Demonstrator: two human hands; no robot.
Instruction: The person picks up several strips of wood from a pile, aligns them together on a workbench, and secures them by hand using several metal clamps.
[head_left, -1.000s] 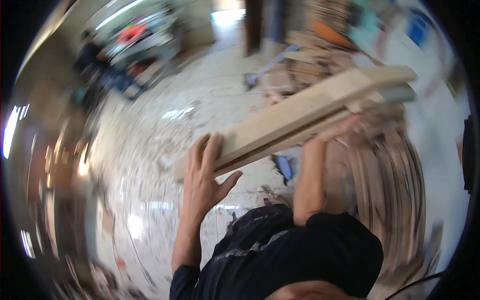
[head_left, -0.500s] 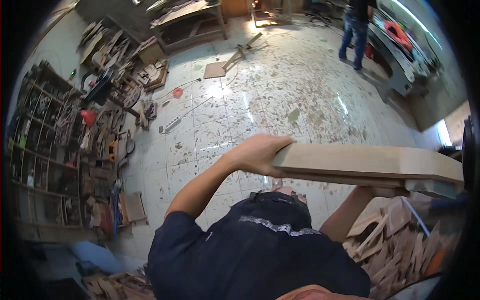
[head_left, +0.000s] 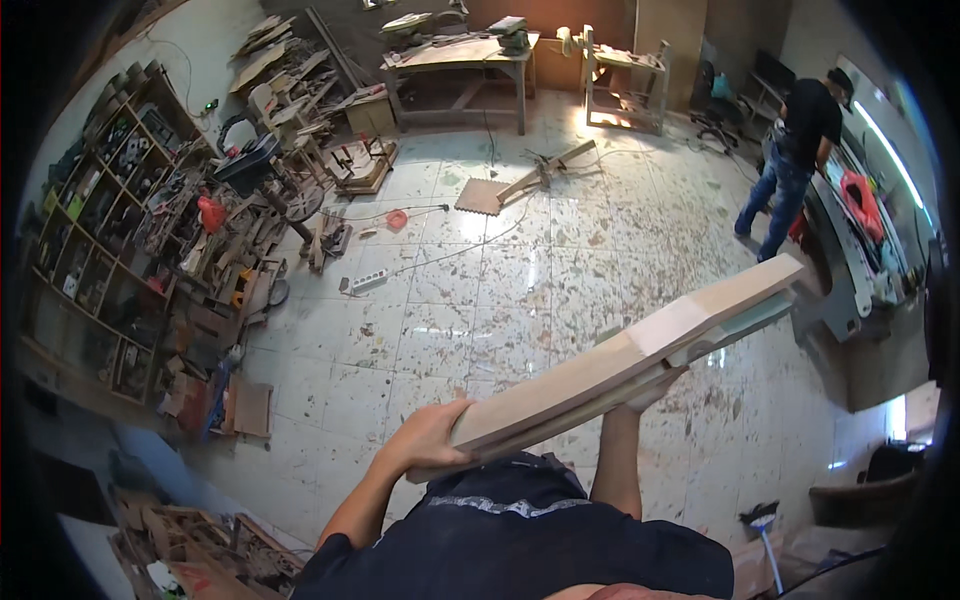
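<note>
I carry a stack of long pale wooden boards (head_left: 640,355) slanting up to the right in front of my chest. My left hand (head_left: 432,440) grips the near, lower end of the stack. Under the middle of the boards my right hand (head_left: 652,388) supports them from below, mostly hidden by the wood. My dark shirt fills the bottom of the view.
A person in dark clothes (head_left: 790,165) stands at a long machine (head_left: 860,250) on the right. Shelves and wood scraps (head_left: 130,260) crowd the left wall. A workbench (head_left: 460,65) stands at the back. Cables and a power strip (head_left: 365,282) lie on the speckled tiled floor.
The view has swung around across the workshop. The boards stay in both hands and now tilt up to the right, with the far person now nearer the right side.
</note>
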